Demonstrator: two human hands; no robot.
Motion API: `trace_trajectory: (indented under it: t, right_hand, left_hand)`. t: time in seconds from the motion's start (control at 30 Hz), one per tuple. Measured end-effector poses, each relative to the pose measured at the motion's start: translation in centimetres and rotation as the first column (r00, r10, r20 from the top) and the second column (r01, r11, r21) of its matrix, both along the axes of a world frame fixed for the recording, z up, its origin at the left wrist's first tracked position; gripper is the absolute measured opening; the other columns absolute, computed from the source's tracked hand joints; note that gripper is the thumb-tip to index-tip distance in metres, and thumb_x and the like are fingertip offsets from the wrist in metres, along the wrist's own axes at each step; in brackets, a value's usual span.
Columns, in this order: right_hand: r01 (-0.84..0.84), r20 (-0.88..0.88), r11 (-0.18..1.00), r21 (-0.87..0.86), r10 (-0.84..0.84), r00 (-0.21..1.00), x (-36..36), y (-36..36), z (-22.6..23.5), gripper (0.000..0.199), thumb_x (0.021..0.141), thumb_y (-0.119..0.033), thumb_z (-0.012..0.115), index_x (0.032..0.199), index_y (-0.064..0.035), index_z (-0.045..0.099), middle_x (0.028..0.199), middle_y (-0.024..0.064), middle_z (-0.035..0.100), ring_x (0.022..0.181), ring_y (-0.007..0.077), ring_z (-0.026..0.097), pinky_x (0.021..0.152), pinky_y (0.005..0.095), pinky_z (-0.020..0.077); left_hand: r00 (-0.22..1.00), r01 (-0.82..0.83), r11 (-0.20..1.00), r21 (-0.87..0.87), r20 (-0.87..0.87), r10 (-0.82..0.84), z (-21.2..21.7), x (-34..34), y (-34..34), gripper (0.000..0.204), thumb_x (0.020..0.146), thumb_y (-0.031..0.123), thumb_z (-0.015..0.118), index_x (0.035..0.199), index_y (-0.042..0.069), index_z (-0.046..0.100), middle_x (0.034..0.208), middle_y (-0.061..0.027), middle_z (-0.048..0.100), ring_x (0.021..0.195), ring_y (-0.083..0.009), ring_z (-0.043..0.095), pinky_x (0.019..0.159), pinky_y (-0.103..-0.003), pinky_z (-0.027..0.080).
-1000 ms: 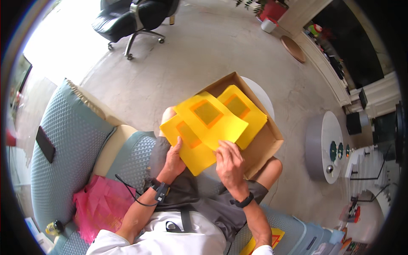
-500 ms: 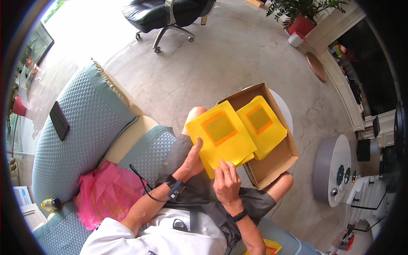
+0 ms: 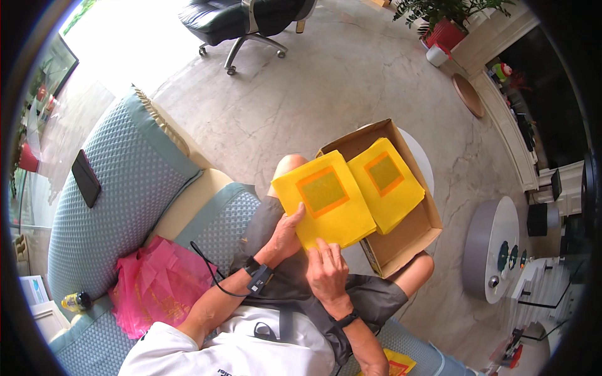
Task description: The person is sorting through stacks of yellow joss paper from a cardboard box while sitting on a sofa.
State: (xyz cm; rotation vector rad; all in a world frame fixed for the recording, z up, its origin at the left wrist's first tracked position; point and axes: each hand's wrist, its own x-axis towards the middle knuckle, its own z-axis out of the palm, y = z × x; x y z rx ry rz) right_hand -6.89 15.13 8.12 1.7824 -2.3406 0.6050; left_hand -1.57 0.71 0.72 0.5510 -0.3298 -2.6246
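Lowered toward the lap, yellow envelope [image 3: 329, 207] — long axis up-left to down-right — grasped by left hand [image 3: 285, 235] and right hand [image 3: 326, 272].

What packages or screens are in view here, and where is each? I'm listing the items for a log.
Yellow envelope: flat, orange square frame, held by left hand and right hand.
Second yellow envelope: same look, lying in the box.
Cardboard box: brown, open, shallow, on the knees.
Pink plastic bag: crumpled, on the sofa.
Dark phone: on the sofa back, screen blank.

Open floor [image 3: 326, 94] lies beyond the knees; the cardboard box [image 3: 407, 241] blocks the right side.
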Motion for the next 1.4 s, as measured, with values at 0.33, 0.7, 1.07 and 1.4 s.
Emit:
trace_trajectory:
  t: [0.33, 0.7, 1.07, 1.4]
  right_hand:
    - [-0.040, 0.190, 0.998, -0.046, 0.048, 0.981, 0.5, 0.2, 1.3, 0.019, 0.082, -0.010, 0.081, 0.097, -0.0028, 0.071, 0.110, 0.0130, 0.070, 0.095, 0.0312, 0.066, 0.077, 0.0389, 0.0572]
    - [0.404, 0.268, 0.913, -0.051, -0.378, 0.886, -11.3, 2.5, 1.2, 0.024, 0.094, -0.004, 0.066, 0.115, 0.0058, 0.070, 0.108, 0.0218, 0.072, 0.101, 0.0411, 0.067, 0.088, 0.0455, 0.0551]
    - [0.347, 0.321, 0.936, 0.055, -0.346, 0.882, -12.7, 1.9, 0.8, 0.017, 0.095, -0.006, 0.065, 0.105, 0.0050, 0.074, 0.102, 0.0209, 0.072, 0.096, 0.0397, 0.068, 0.086, 0.0459, 0.0546]
    - [0.339, 0.249, 0.940, 0.041, -0.339, 0.907, -12.0, 1.9, 0.8, 0.022, 0.092, -0.004, 0.069, 0.111, 0.0074, 0.072, 0.108, 0.0220, 0.073, 0.103, 0.0397, 0.068, 0.090, 0.0451, 0.0554]
  left_hand:
    - [0.997, -0.037, 0.999, -0.024, 0.071, 0.039, -0.4, 0.0, -0.6, 0.042, 0.110, 0.031, 0.057, 0.142, 0.004, 0.053, 0.135, -0.0111, 0.064, 0.123, -0.0279, 0.063, 0.107, -0.045, 0.052]
    - [0.997, -0.040, 0.999, -0.024, 0.059, 0.041, 0.0, -0.2, -0.2, 0.045, 0.110, 0.029, 0.056, 0.147, 0.005, 0.049, 0.142, -0.0088, 0.060, 0.130, -0.0270, 0.059, 0.112, -0.043, 0.048]
    - [0.998, -0.042, 0.999, -0.020, 0.053, 0.043, 0.1, -0.1, -0.4, 0.045, 0.110, 0.029, 0.056, 0.147, 0.004, 0.049, 0.142, -0.0090, 0.061, 0.128, -0.0260, 0.060, 0.110, -0.042, 0.049]
    - [0.996, -0.044, 0.999, -0.017, 0.076, 0.045, 0.0, -0.2, -0.3, 0.040, 0.110, 0.024, 0.058, 0.143, 0.003, 0.052, 0.137, -0.0086, 0.063, 0.123, -0.0246, 0.063, 0.107, -0.040, 0.052]
